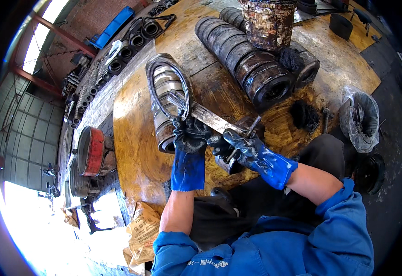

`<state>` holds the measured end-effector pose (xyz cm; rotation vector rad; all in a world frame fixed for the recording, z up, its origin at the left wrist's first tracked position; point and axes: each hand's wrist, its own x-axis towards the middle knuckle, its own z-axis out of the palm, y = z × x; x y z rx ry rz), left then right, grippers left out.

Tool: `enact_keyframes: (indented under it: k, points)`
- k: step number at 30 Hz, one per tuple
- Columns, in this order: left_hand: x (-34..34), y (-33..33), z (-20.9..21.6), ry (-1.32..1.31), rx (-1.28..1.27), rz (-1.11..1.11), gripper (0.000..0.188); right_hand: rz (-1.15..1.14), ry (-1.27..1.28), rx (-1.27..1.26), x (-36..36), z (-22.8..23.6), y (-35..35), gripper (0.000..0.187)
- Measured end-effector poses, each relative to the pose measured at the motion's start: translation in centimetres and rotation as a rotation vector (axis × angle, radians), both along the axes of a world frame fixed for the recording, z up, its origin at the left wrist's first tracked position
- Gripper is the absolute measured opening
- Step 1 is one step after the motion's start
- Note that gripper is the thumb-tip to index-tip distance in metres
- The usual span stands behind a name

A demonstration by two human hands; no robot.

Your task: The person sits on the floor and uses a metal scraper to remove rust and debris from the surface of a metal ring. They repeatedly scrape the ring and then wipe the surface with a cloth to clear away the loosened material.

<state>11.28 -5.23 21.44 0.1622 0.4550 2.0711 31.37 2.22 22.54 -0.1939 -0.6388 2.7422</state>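
Note:
Both my hands wear blue gloves blackened with grease. My left hand (190, 134) is closed at the lower edge of a thin dark ring (150, 87), which stands tilted in front of a stack of shiny metal rings (165, 83). A long flat bar (217, 120), smeared pale and dark, slants from above my left hand down to my right hand (240, 146). That right hand is closed round the bar's near end, where a thin metal rod (254, 124) sticks up beside the fingers. The fingers partly hide how the rod and bar meet.
A row of dark greasy rings (242, 55) lies beyond my hands, beside a grimy bucket (270, 23). To the right are a black rag (304, 115), a bolt (327, 119) and a plastic-lined container (358, 119). Red-banded drum (92, 151) and brown paper sack (143, 232) stand left.

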Motion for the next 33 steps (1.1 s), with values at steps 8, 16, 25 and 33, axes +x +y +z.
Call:
enact_keyframes:
  k: [8,16,25,33]
  points:
    - [0.9,-0.7,0.0,-0.070,-0.102,-0.052,0.034,0.143,-0.067,-0.332,1.4,-0.5,1.5,0.034]
    - [-0.4,-1.8,-3.1,-0.012,0.028,-0.103,0.021,0.288,-0.009,-0.624,0.9,-1.8,1.5,0.041]
    - [-0.7,-1.8,-0.5,0.085,-0.403,0.008,0.026,0.176,-0.093,-0.588,3.9,1.9,5.4,0.033]
    - [-3.5,-5.3,-0.5,0.782,-0.705,0.019,0.025,0.128,-0.160,-0.354,6.1,1.0,9.6,0.026]
